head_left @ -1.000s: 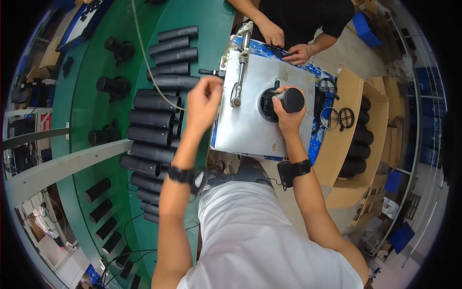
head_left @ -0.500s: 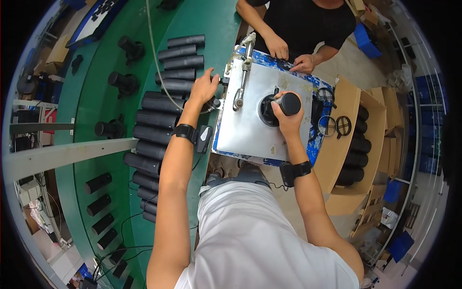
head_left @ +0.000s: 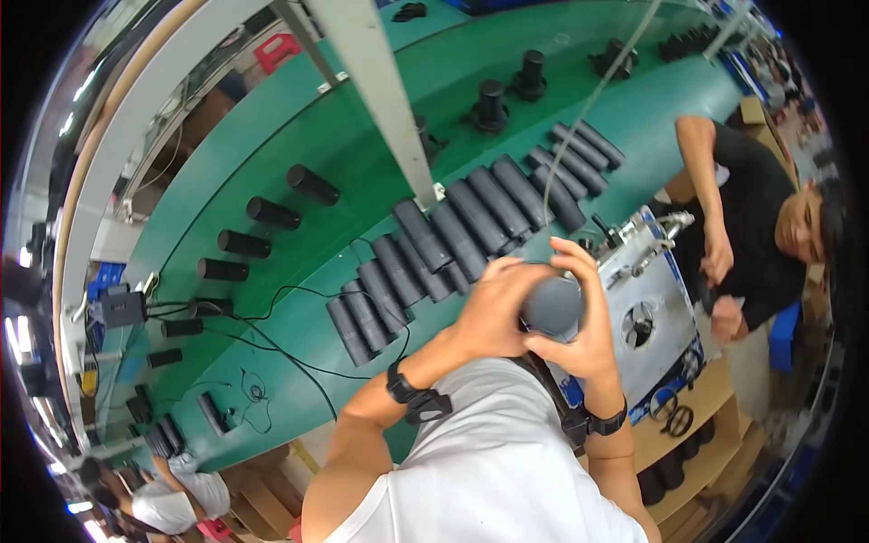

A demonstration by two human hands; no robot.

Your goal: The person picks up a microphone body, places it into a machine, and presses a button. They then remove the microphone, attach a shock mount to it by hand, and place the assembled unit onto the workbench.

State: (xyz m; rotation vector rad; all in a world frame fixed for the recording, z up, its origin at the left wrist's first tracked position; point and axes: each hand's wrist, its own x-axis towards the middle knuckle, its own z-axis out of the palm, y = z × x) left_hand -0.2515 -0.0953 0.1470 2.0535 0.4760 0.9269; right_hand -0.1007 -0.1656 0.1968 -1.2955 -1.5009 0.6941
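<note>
A black cylinder is held up in front of my body, its round end toward me. My left hand is closed around its left side. On the other side, my right hand curves its fingers and thumb around it. What lies under the cylinder is hidden by my hands. Just to the right is a metal plate with a round opening that shows dark spokes. A metal piston arm is mounted along the plate's far side.
Several black cylinders lie in a row on the green table. More stand or lie on the green belt beyond. Black rings rest by an open carton. A co-worker's hands are beside the plate.
The cylinder has come off the plate in my right hand, toward my body. My left hand has left the table and joined it. The view has turned left.
</note>
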